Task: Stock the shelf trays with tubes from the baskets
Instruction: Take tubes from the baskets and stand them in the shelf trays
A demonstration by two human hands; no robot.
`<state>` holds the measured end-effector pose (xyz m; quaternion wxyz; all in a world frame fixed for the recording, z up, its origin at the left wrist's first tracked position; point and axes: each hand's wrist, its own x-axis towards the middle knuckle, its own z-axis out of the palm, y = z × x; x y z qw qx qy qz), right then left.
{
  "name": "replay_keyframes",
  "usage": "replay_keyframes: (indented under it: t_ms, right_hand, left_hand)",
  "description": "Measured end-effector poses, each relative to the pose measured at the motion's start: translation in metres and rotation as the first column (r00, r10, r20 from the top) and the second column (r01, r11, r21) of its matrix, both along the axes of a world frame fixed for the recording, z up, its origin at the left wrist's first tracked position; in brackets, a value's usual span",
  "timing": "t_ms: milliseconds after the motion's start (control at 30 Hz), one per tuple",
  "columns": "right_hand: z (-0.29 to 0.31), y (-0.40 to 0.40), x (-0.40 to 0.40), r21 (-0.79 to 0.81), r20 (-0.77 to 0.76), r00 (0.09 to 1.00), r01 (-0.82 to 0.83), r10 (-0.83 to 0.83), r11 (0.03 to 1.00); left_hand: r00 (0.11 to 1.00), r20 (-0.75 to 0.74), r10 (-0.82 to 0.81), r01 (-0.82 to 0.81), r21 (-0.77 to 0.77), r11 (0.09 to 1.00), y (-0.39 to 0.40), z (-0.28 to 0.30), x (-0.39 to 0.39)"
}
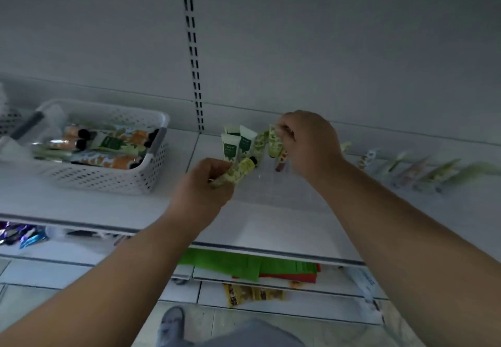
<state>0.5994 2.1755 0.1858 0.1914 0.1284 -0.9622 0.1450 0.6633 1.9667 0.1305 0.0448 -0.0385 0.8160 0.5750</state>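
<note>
A white perforated basket (151, 173) sits on the shelf at the left and holds several tubes (108, 143) with orange and green prints and black caps. My left hand (200, 187) is shut on a yellow-green tube (238, 172) with a black cap, held above the shelf. My right hand (306, 146) pinches a green-patterned tube (273, 140) by its top end. Beside it, several white and green tubes (238, 143) stand upright near the shelf's back wall.
A blurred row of tubes (423, 170) lies along the white shelf (271, 224) to the right. A slotted upright (193, 56) runs up the back panel. Lower shelves hold green and red packets (244, 264) and yellow packets (252, 294).
</note>
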Motion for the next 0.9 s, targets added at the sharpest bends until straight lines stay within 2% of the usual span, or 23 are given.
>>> replay_keyframes:
  t_ms: [100,200,300,367,467,500,600,667,733,833,900]
  right_hand:
    - [0.001,-0.002,-0.009,0.006,-0.02,0.999,-0.044,0.044,0.999]
    - [-0.001,-0.005,-0.015,-0.043,0.052,0.996,-0.074,0.077,0.996]
    - [-0.01,-0.003,-0.016,0.091,0.07,0.997,-0.044,0.037,0.995]
    - [-0.012,-0.002,-0.013,0.124,0.02,1.0,-0.004,0.002,0.992]
    - [-0.001,-0.007,-0.002,0.001,-0.09,0.993,-0.078,0.078,0.997]
    - [0.006,-0.011,0.005,-0.063,-0.084,0.989,-0.13,0.125,0.989]
    - [0.023,-0.021,0.024,-0.256,0.124,0.952,-0.24,0.278,0.936]
    - [0.025,-0.023,0.029,-0.242,0.233,0.917,-0.268,0.324,0.932]
    - [0.023,-0.022,0.03,-0.174,0.264,0.917,-0.26,0.3,0.95]
    - [0.021,-0.013,0.031,-0.201,0.254,0.945,-0.157,0.206,0.967]
    - [0.02,-0.006,0.03,-0.247,0.18,0.975,-0.084,0.131,0.965]
  left_hand:
    - [0.995,0.005,0.096,-0.097,0.031,0.995,0.0,-0.001,0.001]
    - [0.988,-0.007,0.156,-0.156,0.051,0.987,-0.001,0.0,0.002]
    - [0.986,-0.03,0.165,-0.162,0.091,0.983,-0.002,0.002,0.004]
    - [0.989,-0.041,0.143,-0.137,0.122,0.983,-0.003,0.006,0.002]
    - [0.99,-0.088,0.112,-0.1,0.123,0.987,0.003,0.011,-0.007]
    - [0.989,-0.105,0.101,-0.087,0.126,0.988,0.007,0.012,-0.01]
    - [0.982,-0.191,-0.002,0.018,0.077,0.997,0.019,0.01,-0.019]
    - [0.969,-0.242,-0.057,0.06,0.009,0.998,0.025,0.008,-0.023]
    - [0.965,-0.252,-0.065,0.068,0.003,0.998,0.028,0.006,-0.025]
    - [0.956,-0.288,-0.055,0.061,0.012,0.998,0.03,0.0,-0.021]
    - [0.936,-0.344,-0.073,0.043,-0.096,0.994,0.028,-0.006,-0.017]
